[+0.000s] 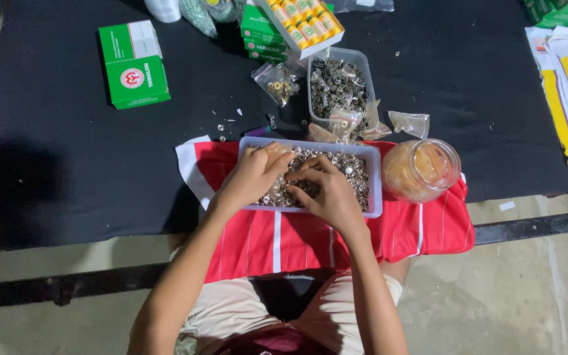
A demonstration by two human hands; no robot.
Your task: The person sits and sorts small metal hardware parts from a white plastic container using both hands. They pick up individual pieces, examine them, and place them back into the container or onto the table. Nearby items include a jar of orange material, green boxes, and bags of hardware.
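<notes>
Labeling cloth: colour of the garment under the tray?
Red garment with thin white stripes, clearest in the head view.

Open black table (pixel 67 144) lies left of the shallow tray (pixel 376 190). Right is blocked by a clear jar (pixel 422 169) just beside it; far side by a second tub (pixel 338 82), small bags (pixel 407 122) and green boxes (pixel 133 64).
</notes>
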